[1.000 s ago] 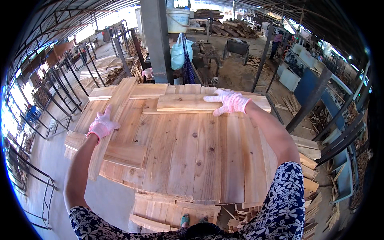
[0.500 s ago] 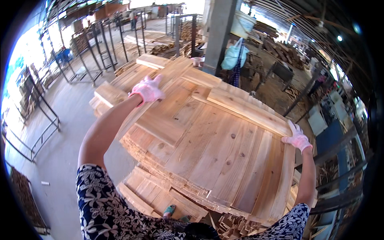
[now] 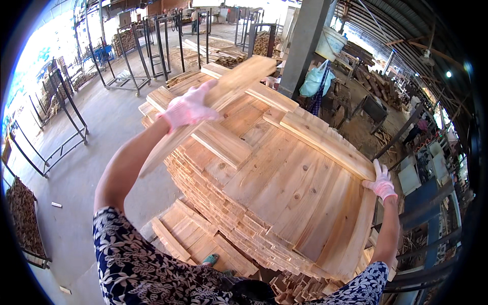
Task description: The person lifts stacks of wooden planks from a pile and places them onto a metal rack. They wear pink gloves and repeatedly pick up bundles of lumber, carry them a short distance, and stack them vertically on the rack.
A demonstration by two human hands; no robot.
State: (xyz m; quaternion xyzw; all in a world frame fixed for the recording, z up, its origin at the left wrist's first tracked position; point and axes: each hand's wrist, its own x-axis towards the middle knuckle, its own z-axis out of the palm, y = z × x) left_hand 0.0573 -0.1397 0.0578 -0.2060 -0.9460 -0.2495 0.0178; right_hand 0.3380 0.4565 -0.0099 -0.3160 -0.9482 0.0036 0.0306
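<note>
The head view looks down on a big stack point(image 3: 284, 203) of thin wood boards. The stack is tall and its top is almost flat. Most boards lie side by side in neat rows, so a lot of the stacking looks done.

The left hand point(image 3: 189, 108), in a pink glove, holds a long board point(image 3: 218, 101). Its grip is closed over the board's edge. The board is tilted, with one end up in the air and the other end low by the side of the stack. It does not lie flat yet.

The right hand point(image 3: 381, 184), also gloved, rests on the right edge of the stack, fingers curled on the top board there. It lifts nothing.

A few short boards point(image 3: 223, 145) lie across the top, not in line with the rest. More boards point(image 3: 203, 239) sit on the floor point(image 3: 91, 152) under the stack. So the long board, and maybe these, look left to do.
</note>
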